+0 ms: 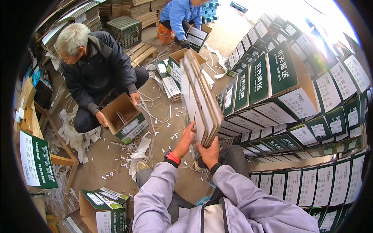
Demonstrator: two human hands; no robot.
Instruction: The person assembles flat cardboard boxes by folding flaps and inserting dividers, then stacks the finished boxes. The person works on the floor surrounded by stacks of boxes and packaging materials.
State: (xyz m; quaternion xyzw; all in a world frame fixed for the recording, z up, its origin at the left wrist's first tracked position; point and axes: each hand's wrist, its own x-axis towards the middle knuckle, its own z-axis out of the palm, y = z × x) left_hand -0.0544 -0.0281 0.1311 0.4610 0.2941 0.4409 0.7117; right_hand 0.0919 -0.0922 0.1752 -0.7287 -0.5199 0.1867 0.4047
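Note:
A stack of flat, folded cardboard pieces [198,99], white on the outer face with brown edges, stands upright in front of me, tilted and slightly blurred. My left hand [184,140], with a red watch on the wrist, presses its fingers against the lower left side of the stack. The bottom right corner is gripped by my right hand [210,151], thumb on the near edge. Just beyond the stack sits an open green and white carton [175,70] on the floor.
At left a squatting person [103,73] holds an open carton [126,118]. Another person in blue [178,17] handles a carton at the back. Rows of green and white cartons [268,85] are piled at right. White plastic scraps [112,174] litter the floor; a wooden frame [60,136] stands left.

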